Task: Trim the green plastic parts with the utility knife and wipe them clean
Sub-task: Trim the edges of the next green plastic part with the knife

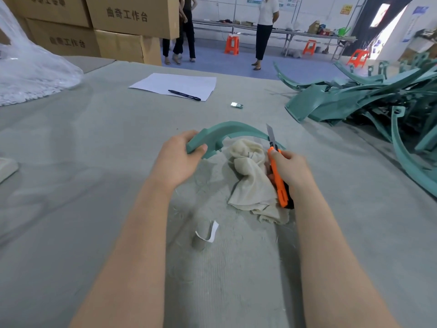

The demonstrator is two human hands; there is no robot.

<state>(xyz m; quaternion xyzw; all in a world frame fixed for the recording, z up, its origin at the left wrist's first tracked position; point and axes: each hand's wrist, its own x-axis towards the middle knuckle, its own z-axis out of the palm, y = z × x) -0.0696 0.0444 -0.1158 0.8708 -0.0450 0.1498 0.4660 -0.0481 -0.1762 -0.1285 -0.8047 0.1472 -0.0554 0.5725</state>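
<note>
Green curved part (pixel 227 129) gripped by left hand (pixel 177 159), right hand (pixel 292 168) clasping utility knife (pixel 276 171), blade on its far end

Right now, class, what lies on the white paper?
A black pen lies on the paper, near its front edge. Nothing else shows on it; the strip of paper under the pen is covered.

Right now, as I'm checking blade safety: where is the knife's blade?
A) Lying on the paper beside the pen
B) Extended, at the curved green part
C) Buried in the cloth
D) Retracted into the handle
B: the right hand holds the orange utility knife with its blade out, meeting the curved green part that the left hand grips.
</note>
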